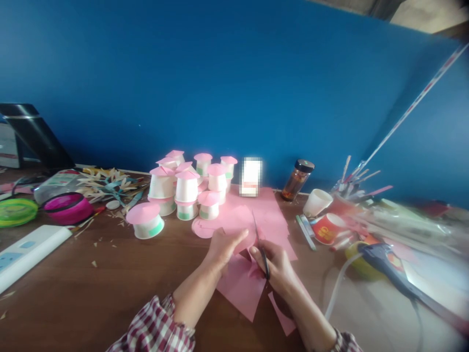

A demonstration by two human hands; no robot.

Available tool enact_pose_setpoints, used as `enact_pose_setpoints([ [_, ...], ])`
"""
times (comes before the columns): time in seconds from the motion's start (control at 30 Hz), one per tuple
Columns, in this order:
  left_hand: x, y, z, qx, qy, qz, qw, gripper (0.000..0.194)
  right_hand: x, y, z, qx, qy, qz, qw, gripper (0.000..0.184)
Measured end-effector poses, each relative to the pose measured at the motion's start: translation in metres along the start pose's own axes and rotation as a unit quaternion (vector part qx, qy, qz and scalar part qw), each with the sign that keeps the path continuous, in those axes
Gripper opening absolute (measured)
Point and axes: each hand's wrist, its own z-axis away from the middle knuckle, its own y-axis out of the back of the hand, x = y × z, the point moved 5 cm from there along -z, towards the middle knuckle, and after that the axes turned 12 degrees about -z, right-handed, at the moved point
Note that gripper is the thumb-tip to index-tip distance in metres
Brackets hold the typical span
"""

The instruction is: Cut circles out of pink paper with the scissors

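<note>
My left hand [223, 247] pinches a piece of pink paper [244, 234] and holds it just above the wooden table [110, 274]. My right hand [274, 266] grips black scissors [261, 244], whose blades point up into that paper. More pink paper sheets [242, 288] lie under and beyond both hands. Behind them stands a cluster of several upturned white paper cups with pink paper roofs [186, 188], and one such cup [146, 221] sits apart at the front left.
A glue gun [388, 261] with its cord lies at the right, beside a red cup [327, 229], a white cup [317, 202] and a brown jar [297, 180]. A pink bowl [68, 208], a green bowl [16, 211] and straw scraps [110, 186] are at the left. A blue wall stands behind.
</note>
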Motion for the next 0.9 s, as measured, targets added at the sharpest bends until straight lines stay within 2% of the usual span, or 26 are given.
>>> enact_pose_setpoints([
  [0.1,-0.001,0.002,-0.001,0.014,0.007,-0.004,1.000,0.034,0.001,0.000,0.000,-0.002,0.004,0.001,1.000,0.037],
  [0.3,-0.009,0.000,-0.006,-0.009,0.025,0.029,0.999,0.041,0.000,-0.001,0.001,-0.004,0.002,-0.004,1.000,0.035],
  [0.43,-0.011,0.002,-0.007,0.007,0.015,0.047,0.999,0.037,0.003,-0.001,0.000,-0.003,0.001,-0.004,1.000,0.036],
  [0.7,-0.008,-0.003,-0.006,-0.011,-0.014,0.048,0.999,0.033,0.004,-0.001,0.000,0.006,0.010,-0.023,1.000,0.031],
  [0.9,0.001,-0.003,0.007,-0.024,-0.048,0.038,0.998,0.034,-0.002,-0.002,-0.001,0.004,0.005,-0.027,1.000,0.030],
])
